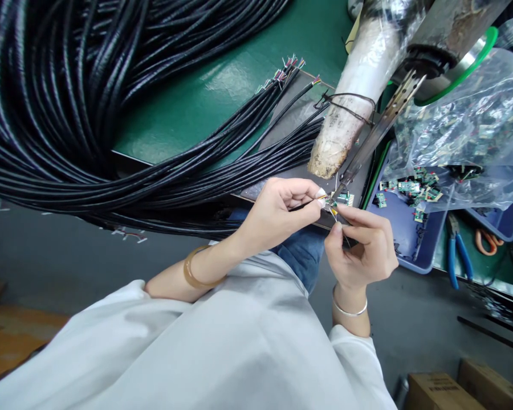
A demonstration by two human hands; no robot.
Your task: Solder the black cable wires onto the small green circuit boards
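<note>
Board [345, 199]: on the grey mat [361, 177], between the hands, just beside the iron's [378, 131] tip
Left hand [287, 209]: pinching coloured wires [324, 197]
Right hand [362, 246]: narrow pinch on a white wire [333, 214]
Black cables [175, 177]: bundled leftward
Tray [395, 215]: right of the mat, holding loose boards [410, 188]
Pliers [460, 253]: beside the tray

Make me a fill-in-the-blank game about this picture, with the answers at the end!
1. The pliers have handles coloured ____.
2. The long cables are coloured ____.
3. The silver bangle circles the person's ____ wrist.
4. The left hand pinches thin ____ near a circuit board.

Missing words: blue; black; right; wires.
</note>
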